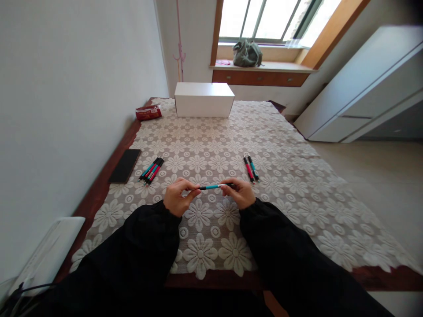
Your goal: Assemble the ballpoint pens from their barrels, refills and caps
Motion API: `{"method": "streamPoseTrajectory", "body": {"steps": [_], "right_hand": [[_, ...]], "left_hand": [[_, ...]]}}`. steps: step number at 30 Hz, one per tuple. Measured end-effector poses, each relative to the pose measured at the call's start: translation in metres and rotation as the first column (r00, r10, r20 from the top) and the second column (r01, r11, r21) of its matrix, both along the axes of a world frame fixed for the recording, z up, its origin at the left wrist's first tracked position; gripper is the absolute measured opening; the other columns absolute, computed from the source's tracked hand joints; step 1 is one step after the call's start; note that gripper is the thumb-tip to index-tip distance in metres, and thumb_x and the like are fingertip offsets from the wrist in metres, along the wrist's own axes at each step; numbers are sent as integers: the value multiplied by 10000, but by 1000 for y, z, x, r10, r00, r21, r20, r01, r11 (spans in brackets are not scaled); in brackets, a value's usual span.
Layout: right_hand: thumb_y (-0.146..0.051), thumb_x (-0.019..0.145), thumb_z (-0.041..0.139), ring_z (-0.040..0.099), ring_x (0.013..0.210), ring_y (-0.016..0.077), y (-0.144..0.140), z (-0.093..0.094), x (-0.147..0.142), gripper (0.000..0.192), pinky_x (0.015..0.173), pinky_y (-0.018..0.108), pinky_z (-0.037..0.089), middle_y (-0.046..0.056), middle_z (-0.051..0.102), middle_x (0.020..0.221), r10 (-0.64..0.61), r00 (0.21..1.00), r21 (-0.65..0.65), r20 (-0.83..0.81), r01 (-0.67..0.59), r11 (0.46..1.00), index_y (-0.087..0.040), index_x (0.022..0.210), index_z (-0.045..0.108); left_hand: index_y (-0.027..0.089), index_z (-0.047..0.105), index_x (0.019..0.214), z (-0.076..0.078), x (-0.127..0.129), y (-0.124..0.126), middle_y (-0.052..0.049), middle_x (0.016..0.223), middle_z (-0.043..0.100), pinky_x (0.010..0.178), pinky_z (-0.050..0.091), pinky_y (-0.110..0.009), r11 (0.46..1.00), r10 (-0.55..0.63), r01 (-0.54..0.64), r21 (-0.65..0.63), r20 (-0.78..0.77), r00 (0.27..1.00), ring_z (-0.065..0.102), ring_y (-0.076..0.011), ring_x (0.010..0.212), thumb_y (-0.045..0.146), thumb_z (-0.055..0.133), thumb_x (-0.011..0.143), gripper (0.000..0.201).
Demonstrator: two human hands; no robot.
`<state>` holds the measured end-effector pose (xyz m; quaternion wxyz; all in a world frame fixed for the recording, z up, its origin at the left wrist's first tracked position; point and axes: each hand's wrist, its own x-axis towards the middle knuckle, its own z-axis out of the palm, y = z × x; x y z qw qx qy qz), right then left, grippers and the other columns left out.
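— Both hands are meeting over the middle of the bench, aren't they? What is each one doing?

— Starting from the left: the left hand (177, 197) is curling its fingers around the pale tip end of a slim teal pen with black ends (212, 187), pinching it between thumb and fingertips. The right hand (240, 192) is pinching the dark opposite end in the same way. The pen is lying level between them, held just above the cloth, near the front edge of the bench.

— And what is lying around them, going left to right?

— A white flat device (49, 251) is sitting at the far left by the wall. A black flat rectangular phone (125, 165) is resting on the bare wooden edge of the bench (99, 189). Just beside it, on the cream lace tablecloth with a flower pattern (280, 176), a bundle of teal and red pens with black ends (151, 170) is lying slanted, well apart from the left hand. Farther back, a red crinkled packet (148, 112) is sitting near the wall, and a white rectangular cardboard box (204, 99) is standing at the far end. Near the right hand, one red pen and one teal pen (251, 168) are lying side by side.

— Sleeves?

— Black ones (145, 246) are covering both arms down to the wrists.
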<state>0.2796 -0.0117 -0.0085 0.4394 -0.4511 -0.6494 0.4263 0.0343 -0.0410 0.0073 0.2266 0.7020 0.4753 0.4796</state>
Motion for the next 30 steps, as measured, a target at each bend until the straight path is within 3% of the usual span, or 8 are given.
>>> {"method": "streamPoseTrajectory", "body": {"steps": [4,8,14,16,19,23,27,30], "right_hand": [[-630,878,650,550,497,129,2,-3,-2,439,485,270,459,-1,650,619,-31,979,-21,-203,27,999,-202,967,688],[-570,934,597,520,521,120,-1,-6,-5,443,488,261,449,2,650,678,-59,986,10,-159,61,998,-200,1165,677],[-453,994,518,530,601,119,-8,-9,-8,574,571,268,493,6,684,829,5,996,64,-93,1,998,-233,1519,447],[-435,1010,486,549,618,124,-9,-6,-8,501,581,270,499,15,686,836,14,999,101,-38,-10,995,-228,1464,520],[-404,1003,520,612,714,149,-8,0,-7,319,636,280,515,44,697,866,14,994,244,111,-41,969,-217,1175,713],[-355,1001,554,642,813,172,-4,7,0,232,739,302,525,60,714,922,3,941,433,337,-157,888,-227,1046,743],[-347,989,564,644,837,185,5,3,12,208,782,307,502,47,719,866,-53,817,451,575,-261,854,-232,938,730],[-357,933,626,641,804,195,14,-1,25,191,740,305,462,39,719,809,-247,668,424,702,-114,898,-229,814,703]], "left_hand": [[209,768,896,-2,2,-1,-28,760,704,683,547,-287,999,12,-14,-47,-41,999,639,-156,690,297,753,847,102],[205,767,889,-4,3,-2,-22,745,711,676,545,-277,996,-30,25,-82,-54,998,646,-151,675,310,760,848,112],[195,759,858,-6,1,-1,-21,729,716,673,543,-275,995,-11,7,-101,-40,999,654,-151,660,303,754,845,109],[202,756,853,-5,1,1,-15,726,718,675,544,-278,994,17,-21,-104,-44,999,657,-155,663,300,749,844,99],[212,752,862,-3,0,2,-12,749,733,684,550,-285,993,48,-53,-109,-49,998,662,-159,675,313,743,844,103],[217,734,855,-2,0,3,-14,787,751,709,558,-302,989,80,-84,-121,-39,996,673,-168,701,345,746,835,130],[213,672,969,-6,-1,7,-24,837,774,705,554,-312,981,66,-58,-187,35,997,702,-180,742,359,711,858,188],[207,619,1096,-9,-3,11,-41,917,780,701,541,-313,981,66,-55,-186,50,997,705,-177,765,328,698,861,276]]}}
